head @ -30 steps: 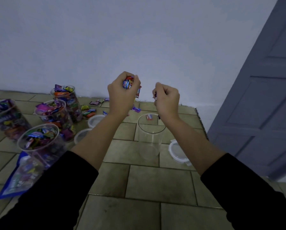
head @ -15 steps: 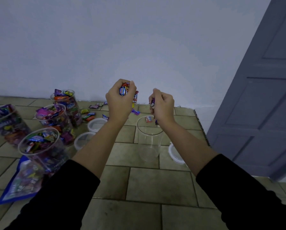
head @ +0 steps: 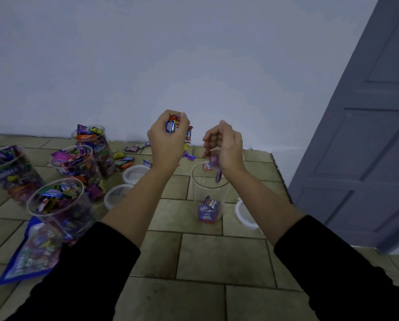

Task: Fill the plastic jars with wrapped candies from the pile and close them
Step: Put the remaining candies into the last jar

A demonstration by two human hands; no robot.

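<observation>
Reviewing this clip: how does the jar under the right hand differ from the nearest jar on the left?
The centre jar holds only a few candies at its bottom; the near-left jar is heaped to the rim. The right hand hovers above the centre jar, a blurred purple candy at its mouth; no hand is over the near-left jar. Both are clear, upright and lidless.

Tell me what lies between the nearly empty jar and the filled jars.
Two lids on the tiled floor, the left forearm above them; head view.
</observation>
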